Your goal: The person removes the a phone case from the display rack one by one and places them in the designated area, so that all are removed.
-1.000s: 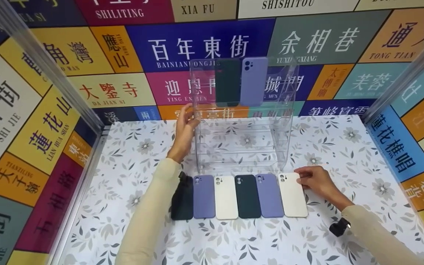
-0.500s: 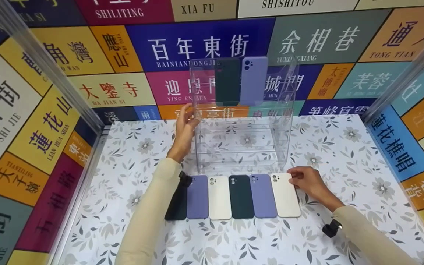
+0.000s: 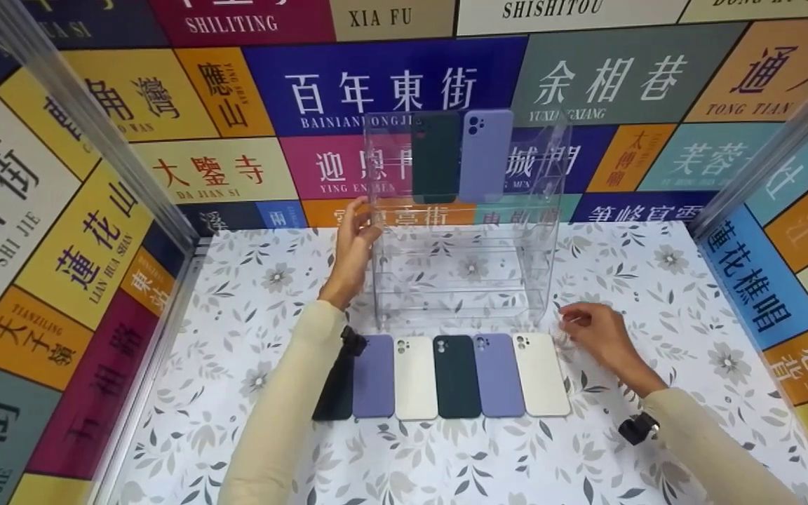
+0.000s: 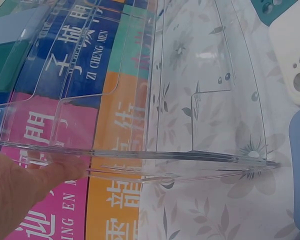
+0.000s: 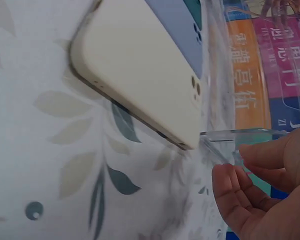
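Observation:
My left hand (image 3: 352,252) grips the left side edge of a clear plastic tiered display rack (image 4: 165,156); the left wrist view shows the thumb lying along that edge. On the rack's top tier stand a dark green phone case (image 3: 435,158) and a purple phone case (image 3: 486,154), side by side. A row of phone cases lies in front of the rack, with a white phone case (image 3: 543,375) at its right end. Just off that case's upper right corner, my right hand (image 3: 600,340) hovers with fingers loosely bent, holding nothing.
Leftward along the row lie a purple case (image 3: 499,375), a dark green case (image 3: 456,379), a white case (image 3: 416,379), another purple case (image 3: 374,379) and a dark case (image 3: 337,393) partly behind my left sleeve. Sign-covered walls (image 3: 386,81) enclose the flower-patterned table (image 3: 656,301).
My right hand slid the row of cases on the table slightly left, then let go of the end white case and moved up and right. My left hand has stayed on the rack.

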Tool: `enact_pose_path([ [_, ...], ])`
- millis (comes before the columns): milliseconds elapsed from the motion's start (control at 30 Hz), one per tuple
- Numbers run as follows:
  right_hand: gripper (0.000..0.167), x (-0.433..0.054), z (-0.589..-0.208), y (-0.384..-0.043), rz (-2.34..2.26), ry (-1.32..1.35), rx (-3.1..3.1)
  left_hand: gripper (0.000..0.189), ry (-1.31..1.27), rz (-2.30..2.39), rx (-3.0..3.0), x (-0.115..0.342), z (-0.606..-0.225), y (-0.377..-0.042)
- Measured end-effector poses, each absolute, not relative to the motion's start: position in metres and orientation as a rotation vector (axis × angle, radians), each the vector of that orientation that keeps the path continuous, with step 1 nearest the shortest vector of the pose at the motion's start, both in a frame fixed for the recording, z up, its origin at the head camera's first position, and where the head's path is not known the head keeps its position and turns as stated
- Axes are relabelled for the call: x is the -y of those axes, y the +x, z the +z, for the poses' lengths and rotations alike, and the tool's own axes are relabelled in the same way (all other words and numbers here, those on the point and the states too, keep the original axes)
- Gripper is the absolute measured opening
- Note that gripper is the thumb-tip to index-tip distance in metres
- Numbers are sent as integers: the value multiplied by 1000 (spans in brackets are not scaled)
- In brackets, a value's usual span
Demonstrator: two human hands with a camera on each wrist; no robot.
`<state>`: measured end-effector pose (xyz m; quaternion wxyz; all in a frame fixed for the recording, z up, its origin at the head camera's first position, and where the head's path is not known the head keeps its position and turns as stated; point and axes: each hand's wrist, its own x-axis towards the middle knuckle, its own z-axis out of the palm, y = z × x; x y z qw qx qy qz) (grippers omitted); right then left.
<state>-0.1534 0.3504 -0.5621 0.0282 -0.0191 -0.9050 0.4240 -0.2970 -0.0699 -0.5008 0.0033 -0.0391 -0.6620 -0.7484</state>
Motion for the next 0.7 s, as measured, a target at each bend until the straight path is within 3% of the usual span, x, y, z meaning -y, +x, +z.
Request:
enact_pose_path([
  [700,23,-356,-464,-197,1194,-26,2541,60,-143,-2343,2049,68,-500,-298],
])
